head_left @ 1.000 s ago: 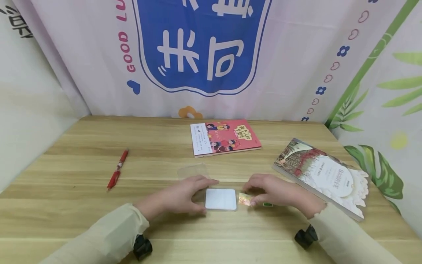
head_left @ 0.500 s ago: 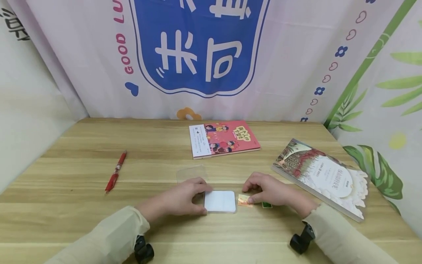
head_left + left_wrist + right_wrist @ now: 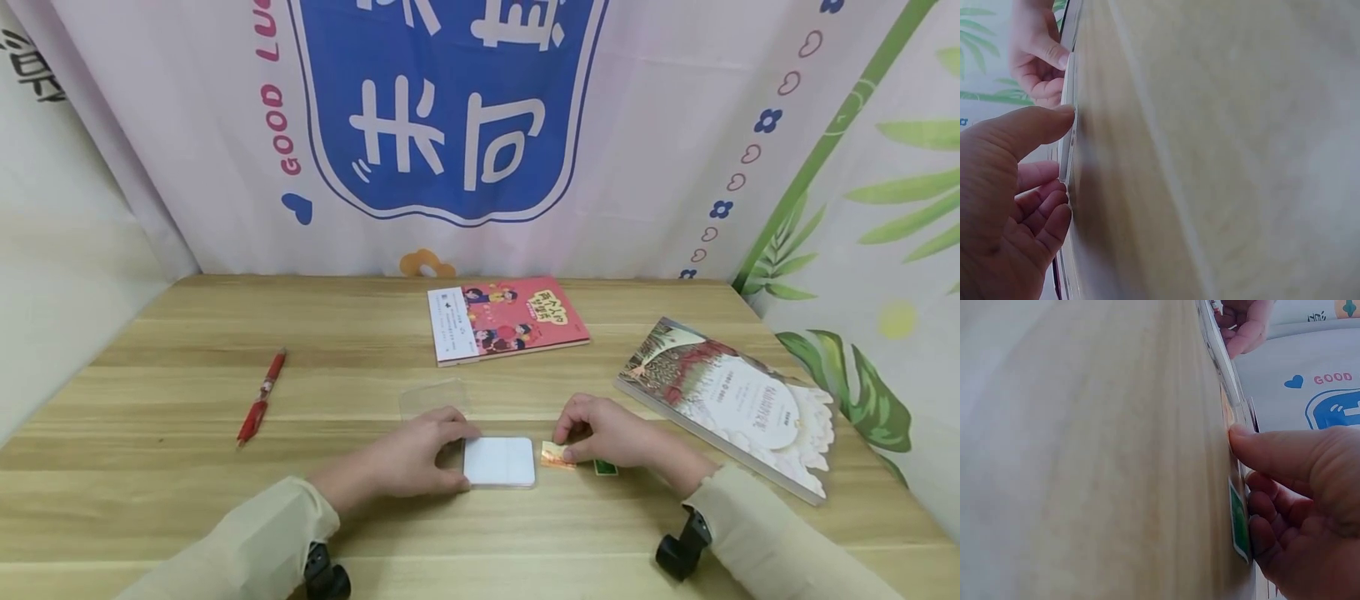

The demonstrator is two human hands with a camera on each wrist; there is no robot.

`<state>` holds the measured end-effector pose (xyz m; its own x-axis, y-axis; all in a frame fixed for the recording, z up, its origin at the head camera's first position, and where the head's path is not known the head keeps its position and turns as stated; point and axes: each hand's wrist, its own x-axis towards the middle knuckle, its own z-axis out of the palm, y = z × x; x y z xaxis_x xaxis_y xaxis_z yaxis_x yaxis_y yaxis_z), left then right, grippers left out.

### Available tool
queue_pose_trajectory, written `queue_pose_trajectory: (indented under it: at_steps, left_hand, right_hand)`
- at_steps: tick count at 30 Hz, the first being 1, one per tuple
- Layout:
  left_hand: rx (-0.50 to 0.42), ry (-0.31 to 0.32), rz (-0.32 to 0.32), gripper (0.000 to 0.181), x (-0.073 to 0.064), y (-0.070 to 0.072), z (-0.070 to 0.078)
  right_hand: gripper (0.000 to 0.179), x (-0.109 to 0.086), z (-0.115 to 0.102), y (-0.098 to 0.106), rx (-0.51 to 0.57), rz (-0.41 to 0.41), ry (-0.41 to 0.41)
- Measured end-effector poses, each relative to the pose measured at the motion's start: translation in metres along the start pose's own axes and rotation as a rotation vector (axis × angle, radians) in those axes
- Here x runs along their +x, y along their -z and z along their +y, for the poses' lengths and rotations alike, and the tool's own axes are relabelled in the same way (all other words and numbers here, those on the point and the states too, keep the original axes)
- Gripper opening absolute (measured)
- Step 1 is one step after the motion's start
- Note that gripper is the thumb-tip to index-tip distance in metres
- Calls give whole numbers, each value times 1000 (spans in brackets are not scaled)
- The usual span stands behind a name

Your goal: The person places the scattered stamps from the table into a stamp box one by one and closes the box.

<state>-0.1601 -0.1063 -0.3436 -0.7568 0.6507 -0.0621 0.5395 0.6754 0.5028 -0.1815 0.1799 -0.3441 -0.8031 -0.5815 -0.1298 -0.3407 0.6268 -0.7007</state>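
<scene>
A white rounded rectangular block (image 3: 498,462), which looks like a shallow clear case with white cards in it, lies flat on the wooden table. My left hand (image 3: 420,457) holds its left end, thumb at the near corner and index finger at the far one. Just right of it lies a small orange picture card (image 3: 553,455). My right hand (image 3: 611,432) pinches this card, with the thumb on its right part and the other fingers curled. A small green card (image 3: 606,468) with a pale border lies below the right hand; in the right wrist view the green card (image 3: 1239,522) shows near the fingertips.
A clear plastic piece (image 3: 435,398) lies behind the left hand. Farther back is a red book (image 3: 517,321); a thicker book (image 3: 735,404) lies at the right. On the left lies a red pen (image 3: 262,398). A printed curtain (image 3: 660,125) hangs behind the table (image 3: 337,333).
My left fingers have come in from slightly apart to touch the white block's left end. The right hand stays at the orange card, almost still. The head view has tilted up slightly.
</scene>
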Motion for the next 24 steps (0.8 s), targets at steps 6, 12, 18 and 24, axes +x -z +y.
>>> queue_pose_trajectory:
  at_steps: [6, 12, 18, 24]
  left_hand:
    - [-4, 7, 23, 52, -1, -2, 1]
    - [-32, 43, 45, 54, -2, -4, 0]
    - [-84, 62, 77, 52, -2, -8, -2]
    - [-176, 42, 129, 48, -2, -15, -5]
  right_hand:
    - [9, 0, -2, -3, 44, 32, -31]
    - [12, 2, -1, -8, 72, 67, -59]
    - [10, 1, -2, -12, 107, 75, -51]
    - [8, -3, -2, -11, 91, 112, -45]
